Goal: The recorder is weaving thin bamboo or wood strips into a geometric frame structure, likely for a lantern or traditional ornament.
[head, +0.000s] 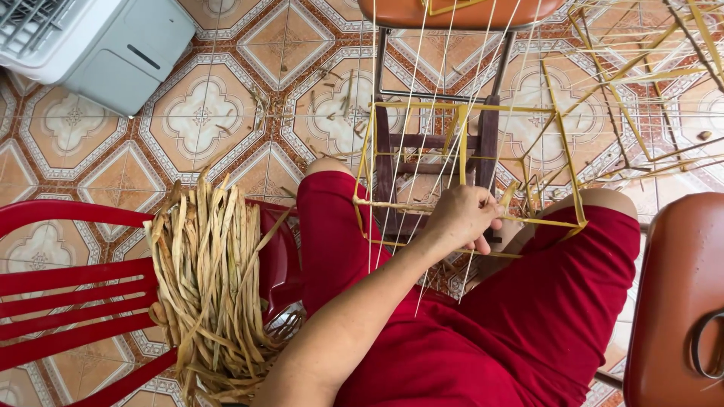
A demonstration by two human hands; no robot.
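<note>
Fingers of the left hand [461, 217] were curled shut around the near rail of a yellow stick frame [562, 154], pinching it where several pale vertical strands [411, 113] crossed the rail. The frame sat above the person's lap, between the knees of the red shorts [543, 316], with a small dark wooden stool [434, 162] showing through it on the tiled floor [200, 117]. The right hand was not in view, so its state could not be told.

Judging from this, the work in hand was holding the frame steady while strands were fixed along the rail. Doing it well seemed to call for a firm but light pinch: the sticks looked thin and could bow or snap if squeezed hard. The strands looked best kept taut and evenly spaced, and the grip seemed best placed right at the crossing, so that nothing slid sideways. Resting the frame against the thighs would likely have kept it from twisting.

A bundle of dried leaf strips [211, 286] lay heaped on the red plastic chair [68, 290] just to the left, near the elbow and within easy reach. More stick frames [648, 68] stood at the upper right, well apart from the hand, and a grey-white appliance [105, 45] sat at the upper left.
</note>
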